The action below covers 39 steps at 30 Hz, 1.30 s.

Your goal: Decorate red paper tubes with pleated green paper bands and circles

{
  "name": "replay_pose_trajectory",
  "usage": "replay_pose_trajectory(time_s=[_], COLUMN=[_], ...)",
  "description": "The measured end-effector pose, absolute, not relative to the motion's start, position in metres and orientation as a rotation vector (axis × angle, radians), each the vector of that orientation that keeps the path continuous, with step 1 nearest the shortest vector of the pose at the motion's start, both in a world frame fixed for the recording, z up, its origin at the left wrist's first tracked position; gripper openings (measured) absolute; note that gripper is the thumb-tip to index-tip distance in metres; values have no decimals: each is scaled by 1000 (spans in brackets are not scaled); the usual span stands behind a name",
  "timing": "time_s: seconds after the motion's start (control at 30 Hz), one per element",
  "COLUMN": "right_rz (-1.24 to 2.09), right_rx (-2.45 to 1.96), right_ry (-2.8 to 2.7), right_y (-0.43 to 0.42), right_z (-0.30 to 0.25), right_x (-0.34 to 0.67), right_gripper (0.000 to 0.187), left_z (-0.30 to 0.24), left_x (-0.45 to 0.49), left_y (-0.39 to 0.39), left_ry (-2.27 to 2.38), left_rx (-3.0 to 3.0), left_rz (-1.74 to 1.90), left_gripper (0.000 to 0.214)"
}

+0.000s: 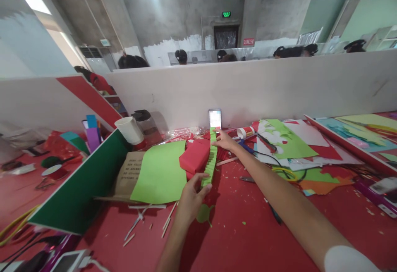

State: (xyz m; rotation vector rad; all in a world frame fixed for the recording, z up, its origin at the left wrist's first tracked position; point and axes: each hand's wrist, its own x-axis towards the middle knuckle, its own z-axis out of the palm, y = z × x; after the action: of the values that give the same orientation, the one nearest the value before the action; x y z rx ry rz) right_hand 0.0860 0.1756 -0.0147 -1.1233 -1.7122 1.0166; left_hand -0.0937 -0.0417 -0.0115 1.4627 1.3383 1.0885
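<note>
A narrow, folded-looking green paper strip [210,162] stretches away from me between my two hands. My left hand [192,193] pinches its near end between thumb and fingers. At the far end, my right hand [223,140] has its fingers closed on the strip's tip. Just left of the strip is a red folded paper piece [194,157], which partly covers a large light-green sheet [163,172]. Below my left hand lies a small green paper cutout [204,213] on the red tabletop [235,239].
A phone [215,118] leans against the white partition [263,90]. Left stand a green board [83,185], a white cup [128,130] and a lidded jug [145,125]. Scissors [135,225] and thin sticks [169,220] lie nearby. Cut paper sheets [294,139] and cables [287,174] fill the right.
</note>
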Motion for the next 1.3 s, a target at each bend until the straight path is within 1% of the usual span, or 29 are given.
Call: replay_pose_trajectory(time_s=[0.13, 0.2, 0.23, 0.33, 0.43, 0.53, 0.63, 0.7, 0.83, 0.97, 1.03, 1.1, 1.3], right_rz=[918, 880, 865, 828, 807, 798, 778, 810, 810, 707, 656, 611, 490], right_rx=[-1129, -1130, -1130, -1134, -1142, -1147, -1144, -1197, -1401, -1448, -1446, -1443, -1437], right_ry=[-1744, -1760, -1767, -1790, -1827, -1860, -1903, -1958, -2035, -1982, -1964, -1980, -2044], right_y=[177, 174, 172, 159, 141, 114, 76, 48, 6, -8, -10, -10, -9], right_z=[-13, -12, -11, -7, -1, 6, 11, 13, 12, 0, -6, -11, -19], right_x=[85, 85, 85, 85, 85, 89, 92, 88, 61, 31, 22, 19, 26], right_gripper=[32, 24, 23, 32, 47, 60, 70, 80, 106, 119, 122, 118, 91], left_z=[-3, 8, 15, 36, 53, 58, 49, 38, 18, 9, 7, 5, 6], left_x=[-98, -109, -117, -147, -174, -188, -187, -180, -164, -159, -158, -158, -180], left_y=[-52, -57, -58, -50, -30, -12, -1, 2, 4, 5, 4, 2, 3], left_ry=[1479, 1646, 1707, 1758, 1645, 1510, 1569, 1728, 1971, 2037, 2047, 2065, 2267], left_rx=[1606, 1698, 1758, 1946, 2202, 2316, 2328, 2323, 2265, 2240, 2224, 2213, 2201], left_rz=[1226, 1317, 1327, 1295, 1034, 737, 561, 526, 574, 627, 620, 572, 482], left_gripper=[36, 35, 35, 34, 46, 66, 89, 95, 95, 99, 100, 99, 83])
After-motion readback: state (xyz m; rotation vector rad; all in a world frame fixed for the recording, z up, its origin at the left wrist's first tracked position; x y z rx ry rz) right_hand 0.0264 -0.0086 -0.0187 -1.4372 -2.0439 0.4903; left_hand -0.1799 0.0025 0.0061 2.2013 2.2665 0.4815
